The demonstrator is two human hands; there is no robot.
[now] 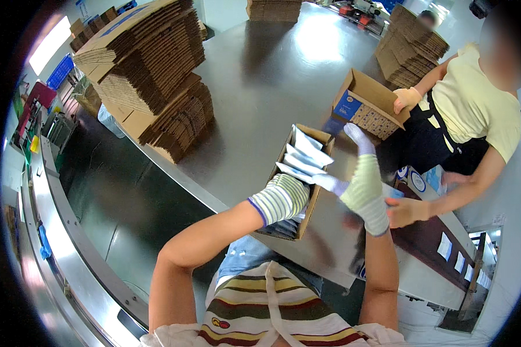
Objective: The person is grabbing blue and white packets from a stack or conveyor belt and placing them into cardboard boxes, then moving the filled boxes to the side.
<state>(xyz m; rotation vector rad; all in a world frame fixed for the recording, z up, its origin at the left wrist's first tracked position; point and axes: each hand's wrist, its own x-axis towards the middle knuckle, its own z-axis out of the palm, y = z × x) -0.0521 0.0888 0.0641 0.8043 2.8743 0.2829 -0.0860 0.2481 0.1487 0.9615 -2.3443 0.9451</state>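
Note:
An open cardboard box [311, 215] stands on the metal table in front of me, packed with flat white sachets [301, 156]. My left hand [281, 199], in a white and green striped glove, reaches down into it among the sachets. Its fingers are hidden there, so what they grip does not show. Over the box's right side is my right hand [362, 188], gloved in pale green and lilac. Its fingers are spread apart, one pointing up and another reaching the sachets' edge; nothing shows held in it.
Tall stacks of flattened cardboard boxes [150, 69] stand on the table [243, 115] at left. At right, a co-worker [469, 110] holds an open blue-printed box [362, 110]; their other hand is close to my right wrist. A brown conveyor belt [428, 243] carries sachets at lower right.

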